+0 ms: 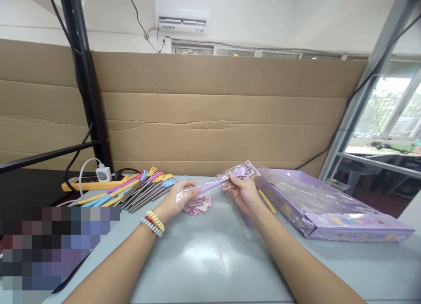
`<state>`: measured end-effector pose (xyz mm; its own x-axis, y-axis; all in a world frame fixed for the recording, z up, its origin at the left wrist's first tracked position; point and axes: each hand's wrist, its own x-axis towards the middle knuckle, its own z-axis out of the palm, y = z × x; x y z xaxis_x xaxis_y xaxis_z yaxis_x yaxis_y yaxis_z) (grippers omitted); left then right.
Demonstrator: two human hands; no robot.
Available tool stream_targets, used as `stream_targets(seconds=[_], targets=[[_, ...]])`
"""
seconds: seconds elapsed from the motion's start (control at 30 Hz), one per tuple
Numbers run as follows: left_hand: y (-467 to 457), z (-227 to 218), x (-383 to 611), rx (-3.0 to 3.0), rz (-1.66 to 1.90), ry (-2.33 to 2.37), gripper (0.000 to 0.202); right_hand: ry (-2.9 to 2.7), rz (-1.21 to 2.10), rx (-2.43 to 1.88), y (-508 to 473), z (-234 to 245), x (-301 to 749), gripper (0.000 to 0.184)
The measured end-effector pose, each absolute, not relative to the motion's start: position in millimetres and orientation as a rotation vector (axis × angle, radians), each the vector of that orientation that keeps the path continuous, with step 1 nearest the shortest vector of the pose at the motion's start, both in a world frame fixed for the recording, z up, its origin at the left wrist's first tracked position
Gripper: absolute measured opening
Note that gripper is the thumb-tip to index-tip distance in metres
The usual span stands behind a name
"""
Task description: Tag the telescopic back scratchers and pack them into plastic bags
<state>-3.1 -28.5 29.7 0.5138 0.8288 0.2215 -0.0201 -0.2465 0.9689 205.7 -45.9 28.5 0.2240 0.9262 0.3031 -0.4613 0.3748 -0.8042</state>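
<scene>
A purple back scratcher (pixel 210 187) with a metal shaft lies inside a clear plastic sleeve (pixel 253 167), held level above the table. My left hand (pixel 173 202) is closed round the handle end of the sleeve. At the other end, my right hand (pixel 244 194) pinches it near the purple hand-shaped head. Small pink printed cards (pixel 197 204) lie in a loose heap just below. To the left, several back scratchers (pixel 144 192) with yellow, blue and pink parts are piled together. Partly hidden behind my right forearm are a yellow handle (pixel 267 202) and more purple.
An open purple display box (pixel 355 225) with clear plastic over it stands on the right of the grey table (pixel 210 269). A yellow power strip (pixel 85 185) with a white charger (pixel 103 172) sits at the back left. Cardboard (pixel 223 111) walls the rear; the lower left is pixelated.
</scene>
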Motion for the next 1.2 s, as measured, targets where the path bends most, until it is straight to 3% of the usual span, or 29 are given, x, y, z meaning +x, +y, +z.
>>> stream_targets(seconds=[0.17, 0.43, 0.73, 1.0, 1.2], targets=[[-27, 31, -7, 1.644, 0.872, 0.644, 0.042, -0.870, 0.997, -0.652, -46, 29, 206, 0.025], [-18, 30, -11, 1.677, 0.815, 0.654, 0.032, -0.860, 0.998, -0.687, -47, 29, 203, 0.028], [-9, 26, -11, 1.495, 1.239, 0.775, 0.039, -0.774, 1.143, -0.664, -49, 33, 204, 0.020], [-5, 23, -9, 1.406, 1.441, 0.736, 0.029, -0.685, 1.157, -0.660, -49, 37, 206, 0.014], [-10, 26, -8, 1.547, 1.308, 0.762, 0.036, -0.725, 1.190, -0.659, -47, 32, 206, 0.018]])
